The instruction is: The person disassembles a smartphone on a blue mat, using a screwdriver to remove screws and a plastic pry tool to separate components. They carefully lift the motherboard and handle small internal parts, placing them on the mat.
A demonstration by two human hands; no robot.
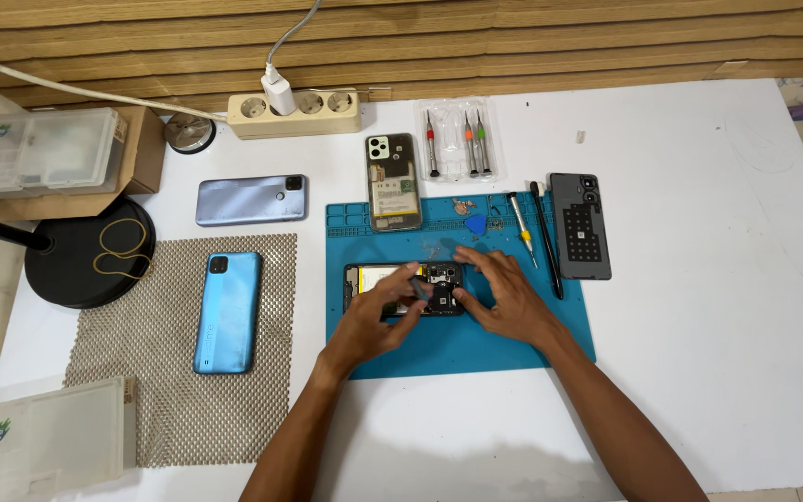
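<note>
Opened phone (401,288) on blue mat (476,344), under left hand (374,321) pinching a tool, right hand (504,297) fingers spread.

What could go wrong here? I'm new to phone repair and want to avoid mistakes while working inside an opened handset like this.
1. The left hand holds a thin tool over the opened phone; a slip might scratch exposed parts.
2. Small loose parts lie on the blue mat near the right hand; a sweep could scatter them.
3. The screwdriver by the right hand could get knocked and roll.
</note>
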